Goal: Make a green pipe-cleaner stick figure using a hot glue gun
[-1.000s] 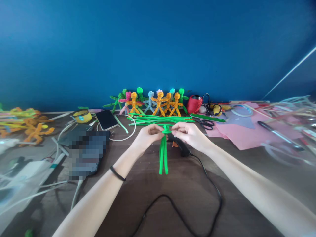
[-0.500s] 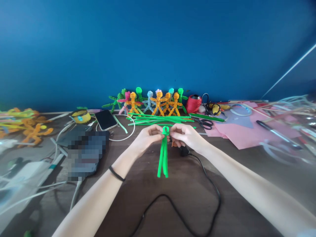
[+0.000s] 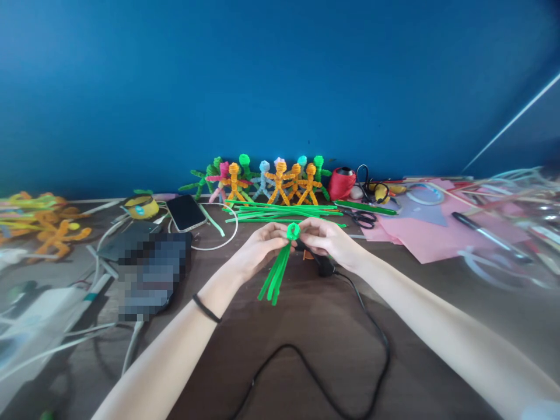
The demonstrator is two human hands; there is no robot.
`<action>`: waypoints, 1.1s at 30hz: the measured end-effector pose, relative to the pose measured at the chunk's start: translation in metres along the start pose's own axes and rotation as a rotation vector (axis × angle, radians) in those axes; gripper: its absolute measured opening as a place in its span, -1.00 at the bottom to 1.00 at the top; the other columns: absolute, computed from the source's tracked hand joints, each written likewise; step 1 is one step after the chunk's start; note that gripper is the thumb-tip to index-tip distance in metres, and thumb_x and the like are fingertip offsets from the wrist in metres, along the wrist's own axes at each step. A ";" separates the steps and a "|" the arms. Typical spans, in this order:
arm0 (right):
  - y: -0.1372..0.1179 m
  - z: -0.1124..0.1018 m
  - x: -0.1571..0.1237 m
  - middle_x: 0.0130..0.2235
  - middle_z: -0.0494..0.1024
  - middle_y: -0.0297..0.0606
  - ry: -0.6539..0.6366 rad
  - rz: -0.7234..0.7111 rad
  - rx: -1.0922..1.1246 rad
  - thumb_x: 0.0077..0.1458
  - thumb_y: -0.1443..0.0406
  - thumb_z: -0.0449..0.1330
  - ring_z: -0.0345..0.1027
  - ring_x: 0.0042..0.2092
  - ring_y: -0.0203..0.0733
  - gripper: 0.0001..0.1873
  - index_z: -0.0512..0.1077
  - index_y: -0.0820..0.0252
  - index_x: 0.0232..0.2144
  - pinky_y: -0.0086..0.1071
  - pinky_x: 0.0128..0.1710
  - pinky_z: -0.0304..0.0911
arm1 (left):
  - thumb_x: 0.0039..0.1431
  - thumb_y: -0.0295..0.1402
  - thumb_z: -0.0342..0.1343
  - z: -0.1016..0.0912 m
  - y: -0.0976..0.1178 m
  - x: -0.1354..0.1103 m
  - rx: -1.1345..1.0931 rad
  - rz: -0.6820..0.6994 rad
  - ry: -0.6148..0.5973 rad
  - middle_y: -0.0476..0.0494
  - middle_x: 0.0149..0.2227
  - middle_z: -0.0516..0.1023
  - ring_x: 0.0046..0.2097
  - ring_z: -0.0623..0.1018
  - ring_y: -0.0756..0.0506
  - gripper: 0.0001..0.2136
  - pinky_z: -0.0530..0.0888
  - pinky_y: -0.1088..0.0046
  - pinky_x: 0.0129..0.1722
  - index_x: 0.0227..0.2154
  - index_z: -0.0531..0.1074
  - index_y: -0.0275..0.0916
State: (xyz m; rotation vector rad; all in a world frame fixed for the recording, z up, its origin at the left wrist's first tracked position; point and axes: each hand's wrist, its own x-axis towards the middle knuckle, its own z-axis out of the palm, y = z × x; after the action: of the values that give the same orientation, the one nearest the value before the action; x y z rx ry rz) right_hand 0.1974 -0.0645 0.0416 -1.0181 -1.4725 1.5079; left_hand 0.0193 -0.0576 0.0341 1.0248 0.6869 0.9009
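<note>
A bundle of green pipe cleaners (image 3: 276, 269) with a small coiled loop at its top is held above the brown table (image 3: 306, 326). My left hand (image 3: 258, 245) pinches it just below the loop from the left. My right hand (image 3: 328, 238) pinches the loop from the right. The loose ends hang down and slant to the lower left. Behind my hands lies a pile of straight green pipe cleaners (image 3: 280, 211). A row of finished pipe-cleaner figures (image 3: 271, 181) in orange, green, blue and pink leans against the blue wall.
A black glue gun (image 3: 324, 265) lies under my right hand, its cord (image 3: 376, 361) looping toward me. A phone (image 3: 186, 212), a tape roll (image 3: 140, 207) and cables lie at left. Scissors (image 3: 363, 219), red thread (image 3: 343, 183) and pink paper (image 3: 437, 236) lie at right. Orange figures (image 3: 52, 233) sit far left.
The hanging ends of the green bundle have swung from straight down to the lower left. Both hands have stayed in place, turning the loop between the fingers.
</note>
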 end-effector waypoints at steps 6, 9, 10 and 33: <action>0.003 -0.001 0.001 -0.62 0.20 -0.50 0.020 -0.015 -0.006 -0.14 0.22 0.23 -0.06 -0.63 -0.49 -0.74 0.32 0.24 -0.38 -0.50 -0.65 -0.25 | -0.10 -0.45 0.18 0.003 -0.002 0.001 0.040 -0.007 0.105 -0.04 -0.50 0.51 -0.42 0.47 0.04 -0.87 0.37 0.47 -0.30 -0.41 0.42 -0.33; 0.005 0.000 0.002 -0.61 0.21 -0.50 0.042 -0.008 0.001 -0.14 0.21 0.23 -0.07 -0.64 -0.51 -0.73 0.33 0.24 -0.38 -0.50 -0.65 -0.26 | -0.07 -0.41 0.16 0.005 -0.001 0.001 0.151 0.014 0.148 -0.03 -0.49 0.50 -0.42 0.46 0.03 -0.85 0.37 0.46 -0.30 -0.39 0.43 -0.32; 0.005 0.000 0.003 -0.61 0.22 -0.49 0.052 -0.008 0.001 -0.14 0.21 0.23 -0.08 -0.64 -0.51 -0.73 0.33 0.25 -0.38 -0.50 -0.66 -0.26 | -0.07 -0.39 0.16 0.006 -0.001 0.001 0.207 0.031 0.153 -0.04 -0.46 0.51 -0.40 0.47 0.03 -0.85 0.38 0.45 -0.29 -0.38 0.43 -0.32; 0.005 0.003 -0.001 -0.60 0.18 -0.52 -0.017 -0.074 0.017 -0.02 0.23 0.18 -0.12 -0.66 -0.52 -0.79 0.28 0.20 -0.32 -0.51 -0.67 -0.25 | 0.05 -0.26 0.08 0.021 0.004 -0.009 0.798 0.298 0.320 -0.05 -0.44 0.53 -0.38 0.47 -0.04 -0.84 0.35 0.46 -0.35 -0.44 0.40 -0.26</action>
State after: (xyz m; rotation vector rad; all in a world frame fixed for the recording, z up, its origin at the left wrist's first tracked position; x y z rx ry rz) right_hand 0.1955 -0.0669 0.0362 -0.9326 -1.4913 1.4770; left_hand 0.0312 -0.0733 0.0463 1.7426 1.2392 1.0858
